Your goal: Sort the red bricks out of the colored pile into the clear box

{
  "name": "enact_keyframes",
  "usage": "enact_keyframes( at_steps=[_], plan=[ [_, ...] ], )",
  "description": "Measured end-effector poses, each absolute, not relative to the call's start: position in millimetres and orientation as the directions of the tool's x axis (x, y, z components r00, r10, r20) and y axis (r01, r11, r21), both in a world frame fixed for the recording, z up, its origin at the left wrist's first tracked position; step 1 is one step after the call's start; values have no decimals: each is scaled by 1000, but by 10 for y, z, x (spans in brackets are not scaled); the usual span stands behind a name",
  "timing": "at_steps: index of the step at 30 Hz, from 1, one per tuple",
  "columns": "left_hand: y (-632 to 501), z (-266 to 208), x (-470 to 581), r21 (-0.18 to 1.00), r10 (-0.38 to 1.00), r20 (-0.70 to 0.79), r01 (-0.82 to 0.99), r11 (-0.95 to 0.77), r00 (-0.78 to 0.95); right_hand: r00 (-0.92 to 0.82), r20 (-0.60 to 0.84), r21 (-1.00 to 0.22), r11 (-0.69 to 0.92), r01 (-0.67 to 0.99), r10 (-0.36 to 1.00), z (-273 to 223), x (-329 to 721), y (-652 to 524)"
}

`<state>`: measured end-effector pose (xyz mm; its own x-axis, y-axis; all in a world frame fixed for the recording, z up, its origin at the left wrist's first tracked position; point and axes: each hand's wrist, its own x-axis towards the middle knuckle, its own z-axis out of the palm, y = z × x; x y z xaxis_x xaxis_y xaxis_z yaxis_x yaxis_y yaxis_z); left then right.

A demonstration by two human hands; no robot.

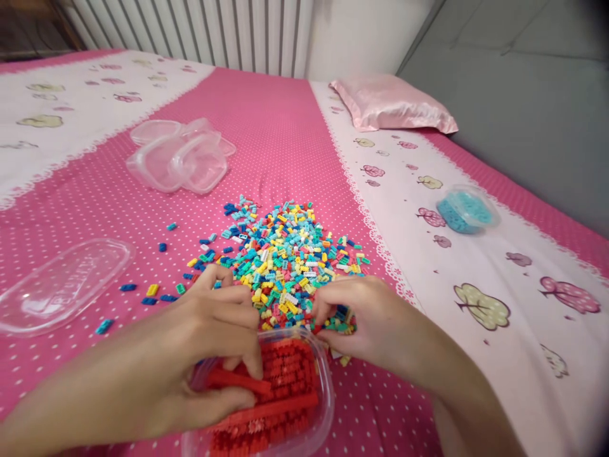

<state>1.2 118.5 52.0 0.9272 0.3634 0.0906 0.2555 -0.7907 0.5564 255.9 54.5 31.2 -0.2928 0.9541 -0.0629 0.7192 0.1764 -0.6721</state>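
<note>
A clear plastic container (328, 393) in front of me holds rows of red toy bricks (285, 368). My left hand (209, 343) is over its left side, thumb and fingers closed on a strip of joined red toy bricks (242, 381). Just beyond the container lies a loose pile of mixed small toy bricks (285, 260) in blue, yellow, green, white and red. At the near right edge of this pile, my right hand (359, 311) is curled in a pinch, with a bit of red brick (316, 329) showing at its fingertips. Its palm side is partly hidden.
A clear lid (71, 285) lies at the left, and several stacked clear containers or lids (181, 155) are farther back. On the right stands a clear container of blue bricks (466, 209). A pink pillow (392, 105) rests at the back of the pink bedspread (266, 127).
</note>
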Motion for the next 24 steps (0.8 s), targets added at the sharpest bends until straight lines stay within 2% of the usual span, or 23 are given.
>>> enact_keyframes(
  at_steps=[3,6,9,14,18,24],
  plan=[
    [1159,556,25,617,293,-29,248,-747,956,-294,-51,-781,145,607,954,390,2596,529],
    [1140,600,44,666,287,9,208,-716,958,-327,-22,-858,150,491,945,447,2559,485],
    [1143,615,45,700,282,-5,205,-684,959,-393,-65,-912,106,397,917,459,2453,426],
    [1151,603,17,732,329,-36,249,-634,944,-345,-120,-943,2,334,931,406,2264,363],
    [1150,597,12,713,361,1,252,-654,933,-287,-79,-961,4,277,955,369,2201,379],
    [1145,582,13,691,372,16,259,-675,928,-246,-44,-960,27,278,968,370,2180,413]
  ],
)
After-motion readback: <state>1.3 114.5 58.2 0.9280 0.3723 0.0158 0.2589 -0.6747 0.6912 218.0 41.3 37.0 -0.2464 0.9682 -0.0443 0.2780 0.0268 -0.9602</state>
